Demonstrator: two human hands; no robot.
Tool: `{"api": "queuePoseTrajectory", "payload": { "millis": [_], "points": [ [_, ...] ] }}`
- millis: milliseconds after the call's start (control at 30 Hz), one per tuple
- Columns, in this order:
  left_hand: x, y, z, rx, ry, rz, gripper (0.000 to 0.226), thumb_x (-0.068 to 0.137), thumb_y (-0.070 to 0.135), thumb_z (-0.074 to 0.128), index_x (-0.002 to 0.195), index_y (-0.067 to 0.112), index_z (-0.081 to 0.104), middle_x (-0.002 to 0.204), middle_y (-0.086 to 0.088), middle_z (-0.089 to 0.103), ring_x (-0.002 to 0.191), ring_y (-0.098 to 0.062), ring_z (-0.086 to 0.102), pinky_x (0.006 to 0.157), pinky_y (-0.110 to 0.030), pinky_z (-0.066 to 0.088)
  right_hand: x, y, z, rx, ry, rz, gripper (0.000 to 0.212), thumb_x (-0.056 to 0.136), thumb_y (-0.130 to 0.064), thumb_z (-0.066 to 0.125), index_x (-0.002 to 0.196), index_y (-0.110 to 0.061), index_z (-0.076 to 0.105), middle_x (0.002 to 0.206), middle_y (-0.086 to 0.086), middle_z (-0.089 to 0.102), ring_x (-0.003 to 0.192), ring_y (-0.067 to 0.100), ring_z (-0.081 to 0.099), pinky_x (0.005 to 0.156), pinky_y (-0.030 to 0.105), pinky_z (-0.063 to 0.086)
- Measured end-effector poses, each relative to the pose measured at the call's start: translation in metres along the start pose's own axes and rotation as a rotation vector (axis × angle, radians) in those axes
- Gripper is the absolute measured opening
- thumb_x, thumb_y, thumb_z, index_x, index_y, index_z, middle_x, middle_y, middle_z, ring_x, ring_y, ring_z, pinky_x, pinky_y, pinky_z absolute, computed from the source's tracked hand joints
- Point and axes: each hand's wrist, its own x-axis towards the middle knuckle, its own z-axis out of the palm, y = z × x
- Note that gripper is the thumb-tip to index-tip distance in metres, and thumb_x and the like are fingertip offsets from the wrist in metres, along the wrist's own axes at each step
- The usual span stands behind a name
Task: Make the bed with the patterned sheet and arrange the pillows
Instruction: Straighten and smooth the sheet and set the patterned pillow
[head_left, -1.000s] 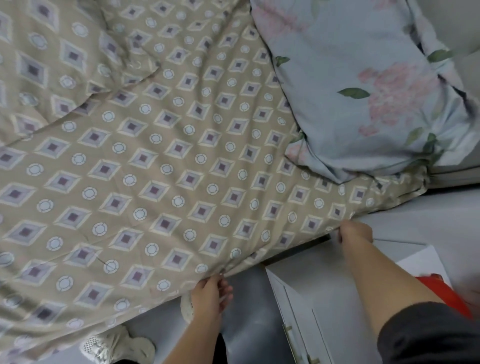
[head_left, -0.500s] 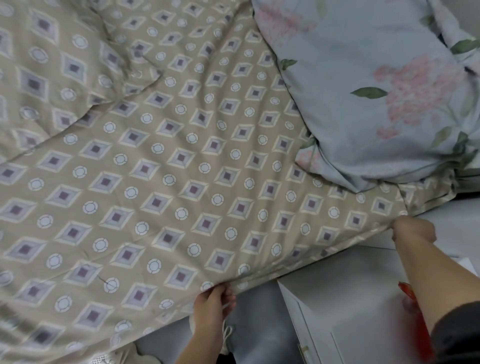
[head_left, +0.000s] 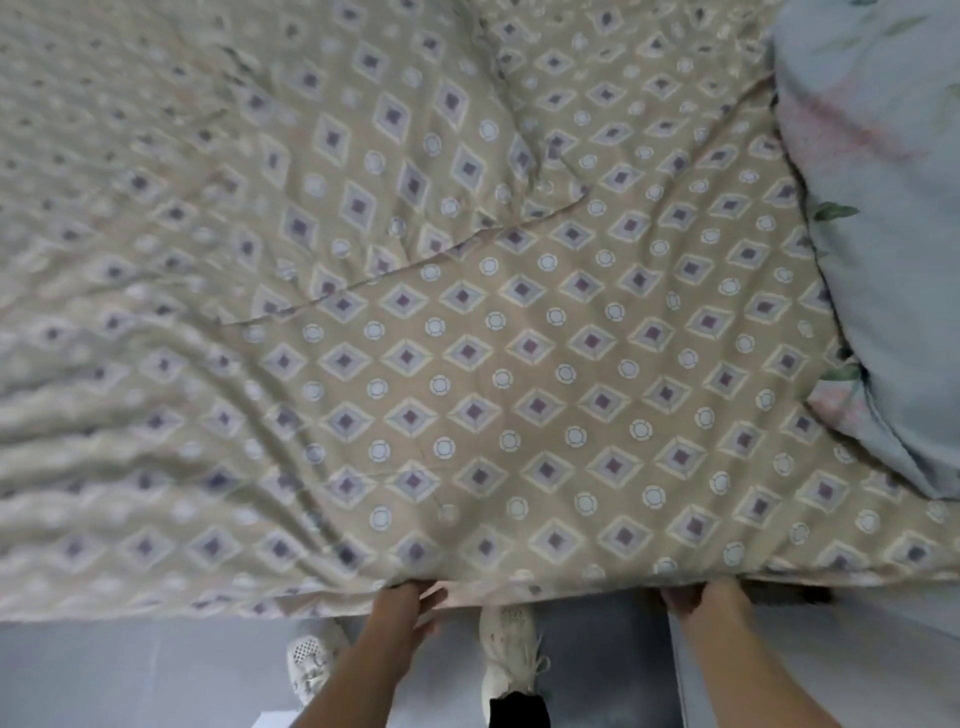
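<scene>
We see the patterned sheet (head_left: 467, 364) spread over the bed, wrinkled toward its left part. A floral pillow (head_left: 883, 234) lies on its right side. At its near edge, our left hand (head_left: 410, 605) and right hand (head_left: 696, 597) each pinch the hem. Below the edge stand two white shoes (head_left: 506, 654).

Bare forearms, white mesh sneakers (head_left: 506, 660)
</scene>
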Motion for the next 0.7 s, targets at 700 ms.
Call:
{"api": "queuePoseTrajectory", "payload": {
  "millis": [700],
  "points": [
    [0.071,0.147,-0.389,-0.667,0.408,0.240,0.023,0.093,-0.006,0.041,0.085,0.003,0.061,0.082,-0.014,0.063,0.069,-0.022,0.062,0.057,-0.027,0.057,-0.214,0.367,0.174,-0.265,-0.329,-0.006,0.040,0.094,-0.012,0.053,0.131,-0.028,0.051,0.063,-0.009,0.071,0.079,0.010,0.057,0.042,0.025,0.054]
  ]
}}
